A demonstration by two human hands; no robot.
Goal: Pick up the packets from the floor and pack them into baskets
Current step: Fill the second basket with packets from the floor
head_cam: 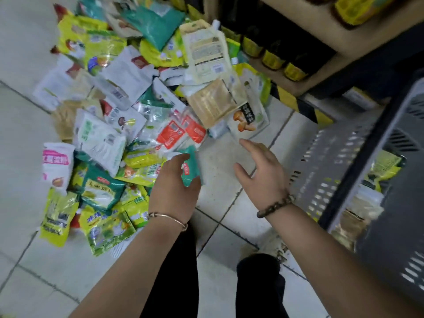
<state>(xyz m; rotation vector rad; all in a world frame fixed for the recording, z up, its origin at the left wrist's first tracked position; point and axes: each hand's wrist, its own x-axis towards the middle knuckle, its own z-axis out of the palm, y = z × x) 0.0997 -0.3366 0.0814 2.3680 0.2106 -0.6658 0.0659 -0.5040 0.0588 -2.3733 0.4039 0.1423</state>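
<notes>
1. The packets (110,111) are heaped on the floor (220,161) at the foot of a shelf (321,72), overlapped and tilted at every angle. Such a scatter is judged to be a spill rather than laid-out stock, so the packets can only be taken from the edges, one or a few at a time.
2. A teal packet (191,171) at the near edge of the heap is gripped by the left hand (174,191), with the fingers curled over its far side and the thumb pressed at its near corner. An edge packet is judged to have been chosen because nothing lies on top of it. Whether it is clear of the floor cannot be told.
3. Nothing is held by the right hand (261,173). Its fingers are spread and nearly straight above bare tile, and they are pointed at a mushroom packet (249,120) on the heap's right edge. The wide spread is judged to be in readiness for a flat, slippery pouch.
4. The basket (328,161) is set just beside the right forearm, near the heap, and some packets are already seen inside it. This closeness is judged to keep each carry short.
5. By far the greater share of packets is left on the floor, so the task is judged to be far from finished.
6. The shelf and floor are blurred in places, and print on the packets cannot be read.
</notes>
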